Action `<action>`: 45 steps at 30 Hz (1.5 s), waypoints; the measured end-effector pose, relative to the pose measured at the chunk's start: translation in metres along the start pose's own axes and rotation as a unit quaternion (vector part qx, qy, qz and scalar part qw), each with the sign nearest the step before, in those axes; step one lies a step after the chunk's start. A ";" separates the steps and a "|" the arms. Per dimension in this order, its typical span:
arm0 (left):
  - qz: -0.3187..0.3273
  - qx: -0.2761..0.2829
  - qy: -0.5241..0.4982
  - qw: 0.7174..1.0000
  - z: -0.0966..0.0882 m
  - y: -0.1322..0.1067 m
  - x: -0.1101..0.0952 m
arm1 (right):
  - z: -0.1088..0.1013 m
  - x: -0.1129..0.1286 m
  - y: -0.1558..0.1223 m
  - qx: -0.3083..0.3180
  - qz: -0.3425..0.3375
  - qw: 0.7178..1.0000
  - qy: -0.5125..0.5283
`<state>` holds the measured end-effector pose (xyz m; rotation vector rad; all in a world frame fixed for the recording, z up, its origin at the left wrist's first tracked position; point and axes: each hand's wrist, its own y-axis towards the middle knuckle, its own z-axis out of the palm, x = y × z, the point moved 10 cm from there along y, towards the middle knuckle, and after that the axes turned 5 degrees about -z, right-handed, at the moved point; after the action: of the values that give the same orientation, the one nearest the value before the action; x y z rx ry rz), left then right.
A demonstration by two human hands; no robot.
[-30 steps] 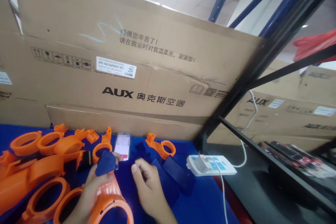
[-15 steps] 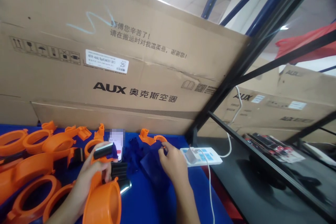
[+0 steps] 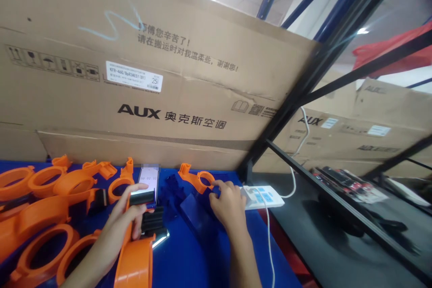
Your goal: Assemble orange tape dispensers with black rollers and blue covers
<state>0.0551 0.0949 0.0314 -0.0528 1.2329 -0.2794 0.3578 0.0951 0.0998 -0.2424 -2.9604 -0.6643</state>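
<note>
My left hand is closed round an orange plastic ring bracket; its wide ring hangs below the fingers. At the upper end of this part, by my fingertips, a black glossy strip with a dark blue edge shows. My right hand is at the back of the blue table, thumb and forefinger apart, the fingertips at the edge of a smaller orange ring piece. Below it lies a flat dark blue sheet, with crumpled blue scraps beside it. Black ribbed pieces lie just right of my left hand.
Several orange ring brackets crowd the table's left side. A phone stands at the back against a large cardboard box. On the right are a white power strip with a cable and a black rack post.
My right hand has let go of the dark blue sheet and moved slightly right, to the small orange ring piece. The bracket in my left hand has turned and dropped a little.
</note>
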 end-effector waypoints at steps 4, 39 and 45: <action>-0.012 -0.034 0.059 0.998 -0.003 -0.003 -0.002 | -0.011 0.021 0.000 -0.071 -0.045 0.994 0.070; -0.045 0.020 -0.097 0.994 -0.003 0.009 0.008 | -0.004 0.151 -0.039 0.026 -0.245 0.880 0.406; -0.021 0.023 -0.032 0.999 0.007 0.002 0.014 | -0.007 0.159 -0.049 0.027 -0.267 0.821 0.504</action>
<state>0.0668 0.0928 0.0201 -0.0478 1.1616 -0.3408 0.1932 0.0694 0.1069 0.7471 -1.9577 -0.5040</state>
